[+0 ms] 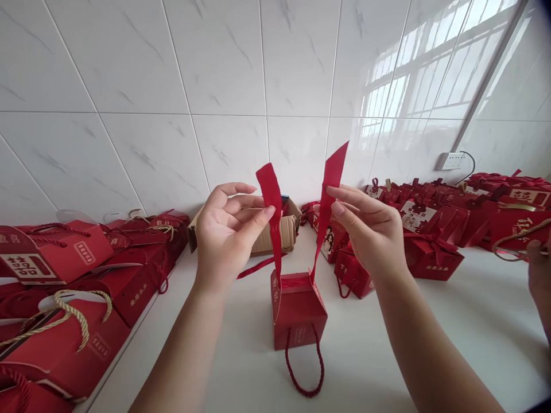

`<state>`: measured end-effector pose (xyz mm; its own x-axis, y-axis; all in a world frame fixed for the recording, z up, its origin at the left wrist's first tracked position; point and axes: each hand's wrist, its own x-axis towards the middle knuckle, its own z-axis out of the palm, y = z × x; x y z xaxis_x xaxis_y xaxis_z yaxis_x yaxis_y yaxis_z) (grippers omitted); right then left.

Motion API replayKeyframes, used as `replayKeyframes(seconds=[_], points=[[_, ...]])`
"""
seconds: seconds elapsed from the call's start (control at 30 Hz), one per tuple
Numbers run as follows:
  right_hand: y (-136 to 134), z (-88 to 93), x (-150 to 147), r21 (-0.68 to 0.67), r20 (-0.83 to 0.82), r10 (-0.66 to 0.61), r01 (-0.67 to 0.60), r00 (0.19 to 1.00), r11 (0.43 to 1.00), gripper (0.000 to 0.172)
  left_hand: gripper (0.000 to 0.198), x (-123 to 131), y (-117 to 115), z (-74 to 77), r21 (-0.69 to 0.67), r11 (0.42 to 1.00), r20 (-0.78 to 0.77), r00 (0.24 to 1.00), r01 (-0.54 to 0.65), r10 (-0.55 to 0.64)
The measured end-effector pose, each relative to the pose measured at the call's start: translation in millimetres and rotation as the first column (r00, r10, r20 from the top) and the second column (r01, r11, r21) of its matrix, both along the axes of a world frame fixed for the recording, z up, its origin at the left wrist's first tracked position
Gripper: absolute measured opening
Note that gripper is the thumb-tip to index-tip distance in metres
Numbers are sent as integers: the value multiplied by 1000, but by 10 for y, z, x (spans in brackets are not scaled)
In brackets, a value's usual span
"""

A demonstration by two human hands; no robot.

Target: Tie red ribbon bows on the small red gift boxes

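A small red gift box stands on the white counter in front of me, a red cord loop hanging from its front. A red ribbon runs up from the box top in two ends. My left hand pinches the left ribbon end between thumb and fingers. My right hand pinches the right ribbon end, which stands up above the fingers. Both hands hover above the box, pulling the ends apart.
Larger red gift bags with gold rope handles fill the left side. Several small red boxes crowd the right along the tiled wall. A brown cardboard box sits behind my hands. Another person's hand shows at the right edge.
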<state>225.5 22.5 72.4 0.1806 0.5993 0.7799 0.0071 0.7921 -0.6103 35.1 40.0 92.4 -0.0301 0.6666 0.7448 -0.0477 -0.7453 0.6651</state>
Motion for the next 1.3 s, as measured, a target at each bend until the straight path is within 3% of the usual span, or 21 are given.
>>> replayKeyframes(seconds=[0.23, 0.43, 0.57, 0.67, 0.83, 0.97, 1.03, 1.13, 1.2, 1.3], points=[[-70, 26, -101, -86, 81, 186, -179, 979, 980, 32, 42, 105, -149, 13, -88, 994, -173, 982, 62, -77], [-93, 16, -190, -178, 107, 271, -249, 957, 952, 13, 49, 167, -191, -17, -82, 989, -152, 979, 126, -137], [-55, -6, -183, -202, 93, 276, -254, 957, 946, 12, 27, 170, -175, -12, -127, 974, -220, 953, 186, -211], [-25, -25, -182, -212, 38, 366, -350, 930, 912, 11, 9, 164, -141, -22, -99, 973, -182, 958, 207, -222], [-6, -26, -173, -235, 26, 417, -400, 909, 886, 33, 6, 141, -75, -48, -27, 988, -159, 975, 151, -153], [17, -25, -143, -306, 94, 464, -418, 881, 855, 22, 5, 117, -53, -44, 60, 994, -211, 974, 92, -77], [45, -35, -126, -277, 95, 470, -430, 878, 859, 16, 2, 95, -52, -33, -26, 980, -241, 950, 196, -197], [82, -43, -83, -167, 154, 377, -352, 913, 921, 13, 26, 44, -45, -15, -269, 902, -268, 874, 337, -406], [88, -33, -35, -70, 304, 253, -243, 919, 967, 16, 33, 8, -28, -7, -404, 862, -296, 848, 306, -439], [73, -12, 40, 80, 537, 86, -152, 839, 985, 23, 25, -21, 9, -3, -509, 827, -274, 866, 240, -419]])
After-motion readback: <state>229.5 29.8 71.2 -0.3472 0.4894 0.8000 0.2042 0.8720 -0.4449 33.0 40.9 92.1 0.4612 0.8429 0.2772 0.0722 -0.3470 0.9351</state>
